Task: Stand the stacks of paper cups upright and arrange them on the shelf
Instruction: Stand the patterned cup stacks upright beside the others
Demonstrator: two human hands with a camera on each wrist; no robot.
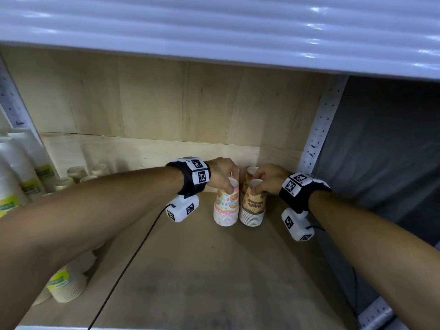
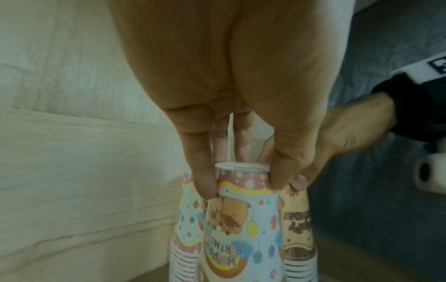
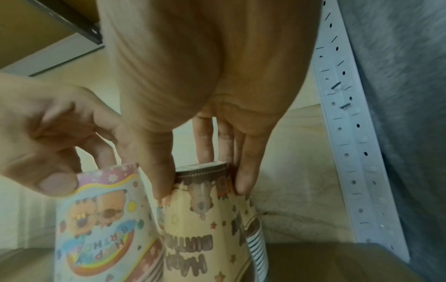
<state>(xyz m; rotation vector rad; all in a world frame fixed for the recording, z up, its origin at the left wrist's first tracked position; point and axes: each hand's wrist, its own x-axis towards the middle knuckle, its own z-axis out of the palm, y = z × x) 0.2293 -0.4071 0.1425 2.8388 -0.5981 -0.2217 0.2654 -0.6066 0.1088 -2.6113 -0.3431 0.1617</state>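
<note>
Two upside-down stacks of birthday paper cups stand side by side at the back right of the shelf (image 1: 202,270). My left hand (image 1: 226,178) pinches the top of the pastel rainbow stack (image 1: 226,208) from above, thumb and fingers round its upturned base (image 2: 243,167). My right hand (image 1: 264,181) pinches the top of the brown stack (image 1: 253,207) the same way (image 3: 205,169). Further stacks stand close behind: a pastel one (image 2: 185,238) and a brown one (image 1: 252,171). Both held stacks rest rim-down on the board.
Cream cup stacks with green-yellow labels (image 1: 64,287) lie and stand at the shelf's left side, more of them (image 1: 78,173) near the back wall. A perforated white upright (image 1: 321,129) and grey cloth (image 1: 385,151) bound the right. A white ribbed shelf (image 1: 214,27) hangs overhead.
</note>
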